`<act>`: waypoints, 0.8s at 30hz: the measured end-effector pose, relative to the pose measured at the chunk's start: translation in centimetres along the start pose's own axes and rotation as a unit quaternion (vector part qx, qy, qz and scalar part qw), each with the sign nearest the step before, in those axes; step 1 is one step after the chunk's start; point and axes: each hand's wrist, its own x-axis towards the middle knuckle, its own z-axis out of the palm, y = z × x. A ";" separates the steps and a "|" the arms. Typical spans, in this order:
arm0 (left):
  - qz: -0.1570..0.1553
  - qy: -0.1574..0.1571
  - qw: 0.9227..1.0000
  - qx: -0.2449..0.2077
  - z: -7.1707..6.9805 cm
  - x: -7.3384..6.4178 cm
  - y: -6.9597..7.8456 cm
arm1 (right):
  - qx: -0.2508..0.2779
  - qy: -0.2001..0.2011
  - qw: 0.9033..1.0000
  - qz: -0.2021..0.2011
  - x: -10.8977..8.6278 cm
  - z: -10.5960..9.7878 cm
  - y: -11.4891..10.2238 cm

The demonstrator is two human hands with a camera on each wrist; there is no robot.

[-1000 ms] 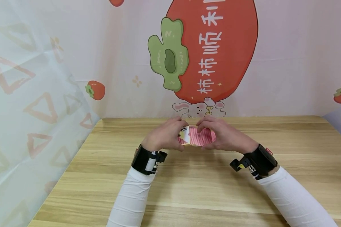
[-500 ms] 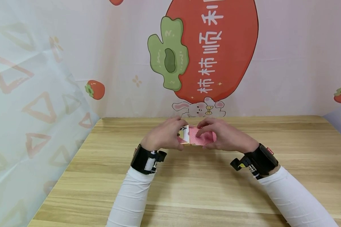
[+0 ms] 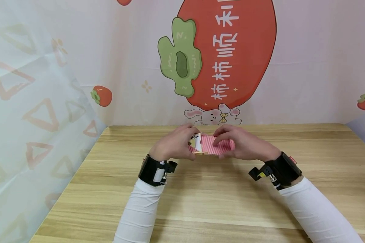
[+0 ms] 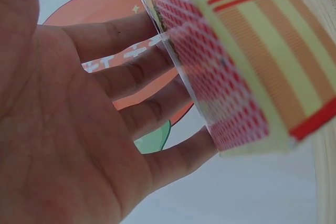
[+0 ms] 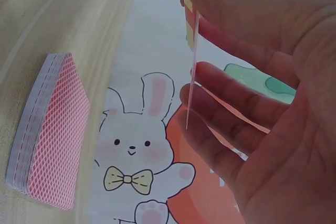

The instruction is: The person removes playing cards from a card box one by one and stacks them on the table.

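Note:
My left hand (image 3: 172, 143) grips a card box (image 3: 196, 143) from its left end, thumb on the near side and fingertips on the far side. An ace is printed on the box top. The left wrist view shows a red lattice face and orange stripes on the box (image 4: 268, 51). To its right, my right hand (image 3: 247, 145) pinches a thin playing card (image 5: 191, 82), seen edge-on in the right wrist view. Its index finger bends over the pink-red patterned surface in the head view. Below, a deck of red-backed cards (image 5: 59, 140) lies on the table.
The wooden table (image 3: 207, 202) runs back to a printed cloth (image 3: 134, 60) with a large persimmon and a rabbit (image 5: 131, 145). The cloth continues along the left side. Both wrists carry black camera straps (image 3: 152, 170).
My right hand has shifted slightly right, and more of the patterned surface shows beside the box. The left hand and box have drifted a little left.

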 end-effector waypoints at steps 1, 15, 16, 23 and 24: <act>-0.001 0.000 1.000 -0.002 0.0 0.0 0.0 | 0.003 0.000 1.000 -0.002 0.0 0.0 0.1; -0.009 0.000 1.000 -0.018 -0.3 -0.1 -0.2 | 0.000 0.009 0.999 0.032 -0.5 -0.6 0.5; -0.011 0.000 1.000 -0.018 -0.3 -0.1 -0.3 | -0.001 0.010 0.999 0.036 -0.5 -0.7 0.5; -0.012 0.002 1.000 -0.011 -0.2 -0.1 -0.4 | 0.005 0.030 0.999 0.037 -0.9 -1.7 0.9; -0.012 0.002 1.000 -0.010 -0.2 -0.1 -0.4 | 0.004 0.038 0.999 0.033 -0.9 -1.9 1.0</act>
